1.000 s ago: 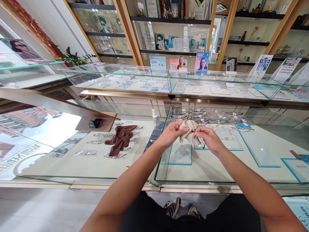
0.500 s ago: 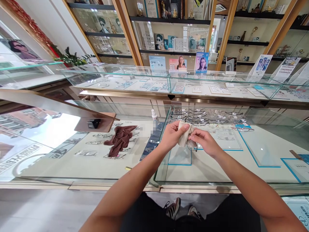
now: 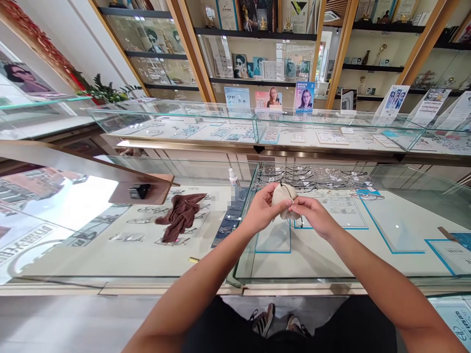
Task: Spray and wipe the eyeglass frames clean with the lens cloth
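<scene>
Above the glass counter, my left hand [image 3: 265,207] is closed on a beige cloth [image 3: 282,198], its thumb pressed on the cloth's front. Partly wrapped in the cloth is a pair of eyeglasses [image 3: 299,221]; a dark thin rim and part of a temple show below and above it. My right hand [image 3: 312,213] pinches the eyeglasses close to the cloth's right edge, fingertips touching the other thumb. Most of the lenses are hidden by cloth and fingers. A brown cloth [image 3: 182,213] lies crumpled on the counter to the left.
Rows of eyeglass frames [image 3: 301,177] sit behind my hands. A white spray bottle [image 3: 233,177] stands left of them. A wooden board [image 3: 156,193] with a small black object [image 3: 140,190] juts in at left. Another glass showcase [image 3: 206,125] runs across behind, with upright cards [image 3: 304,97] on top.
The beige cloth has been folded round the eyeglasses, covering the lens that showed below before. My left thumb has shifted down and right, and both hands now meet at the cloth.
</scene>
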The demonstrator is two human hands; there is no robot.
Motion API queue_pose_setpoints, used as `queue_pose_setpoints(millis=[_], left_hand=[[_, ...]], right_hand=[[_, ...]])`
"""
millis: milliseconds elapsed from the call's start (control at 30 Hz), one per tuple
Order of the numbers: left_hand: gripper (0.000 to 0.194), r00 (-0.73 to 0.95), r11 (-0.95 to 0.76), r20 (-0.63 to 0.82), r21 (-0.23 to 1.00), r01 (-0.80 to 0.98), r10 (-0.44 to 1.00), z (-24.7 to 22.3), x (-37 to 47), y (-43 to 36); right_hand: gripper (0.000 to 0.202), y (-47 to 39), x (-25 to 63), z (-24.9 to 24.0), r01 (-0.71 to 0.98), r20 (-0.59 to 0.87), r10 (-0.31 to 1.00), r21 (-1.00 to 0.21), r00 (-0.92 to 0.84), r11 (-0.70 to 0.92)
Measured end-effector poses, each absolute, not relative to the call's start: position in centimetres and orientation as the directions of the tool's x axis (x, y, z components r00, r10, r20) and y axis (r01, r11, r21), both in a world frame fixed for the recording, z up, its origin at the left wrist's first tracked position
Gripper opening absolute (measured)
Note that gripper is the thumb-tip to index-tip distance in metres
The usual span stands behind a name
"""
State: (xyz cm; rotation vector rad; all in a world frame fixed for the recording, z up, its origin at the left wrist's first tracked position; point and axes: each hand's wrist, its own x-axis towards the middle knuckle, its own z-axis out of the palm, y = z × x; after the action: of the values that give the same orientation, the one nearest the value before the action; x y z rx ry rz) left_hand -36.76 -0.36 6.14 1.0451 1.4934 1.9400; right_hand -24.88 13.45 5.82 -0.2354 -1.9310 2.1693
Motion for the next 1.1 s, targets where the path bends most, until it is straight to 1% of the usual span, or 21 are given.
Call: queue_pose_setpoints(millis=[100, 233, 300, 400, 500, 667, 767, 933, 1033, 1100], left_hand=[[0.049, -0.642, -0.256, 0.279, 0.958, 0.132, 0.714, 5.8, -36.6, -0.4], [0.055, -0.690, -0.260, 0.351, 0.936, 0.237, 0.633, 5.9, -36.5, -0.6], [0.061, -0.697, -0.262, 0.368, 0.930, 0.259, 0.616, 6.1, -36.6, -0.5], [0.068, -0.690, -0.251, 0.321, 0.946, 0.205, 0.648, 6.3, -37.0, -0.4], [0.071, -0.702, -0.262, 0.285, 0.954, 0.144, 0.653, 6.3, -37.4, -0.2], [0.066, -0.802, -0.284, 0.229, 0.956, 0.078, 0.551, 6.3, -38.1, -0.1], [0.063, -0.828, -0.282, 0.186, 0.959, 0.036, 0.528, 6.4, -38.5, -0.1], [0.059, -0.834, -0.263, 0.172, 0.964, 0.033, 0.524, 6.1, -39.0, 0.0], [0.059, -0.825, -0.237, 0.169, 0.971, 0.045, 0.539, 5.9, -39.2, 0.1], [0.057, -0.804, -0.198, 0.157, 0.979, 0.051, 0.574, 5.9, -39.4, -0.1]], right_hand=[[0.036, 12.9, -24.8, 5.6, -0.062, 0.036, 0.212, -0.991, -0.977, -0.116], [0.041, 12.6, -24.7, 5.3, -0.072, 0.045, 0.194, -0.989, -0.980, -0.133], [0.043, 12.7, -24.7, 5.2, -0.075, 0.048, 0.187, -0.987, -0.981, -0.139], [0.043, 12.9, -24.8, 5.2, -0.093, 0.059, 0.204, -0.983, -0.977, -0.160], [0.042, 13.4, -24.8, 5.5, -0.117, 0.062, 0.258, -0.972, -0.964, -0.203], [0.036, 14.6, -24.9, 5.9, -0.217, 0.111, 0.335, -0.930, -0.936, -0.298], [0.033, 15.2, -24.8, 6.3, -0.244, 0.125, 0.368, -0.922, -0.922, -0.300], [0.030, 15.5, -24.5, 6.9, -0.265, 0.149, 0.358, -0.916, -0.922, -0.301], [0.032, 15.4, -24.5, 7.0, -0.249, 0.137, 0.333, -0.914, -0.933, -0.319], [0.034, 15.4, -24.5, 7.0, -0.237, 0.135, 0.314, -0.919, -0.940, -0.315]])
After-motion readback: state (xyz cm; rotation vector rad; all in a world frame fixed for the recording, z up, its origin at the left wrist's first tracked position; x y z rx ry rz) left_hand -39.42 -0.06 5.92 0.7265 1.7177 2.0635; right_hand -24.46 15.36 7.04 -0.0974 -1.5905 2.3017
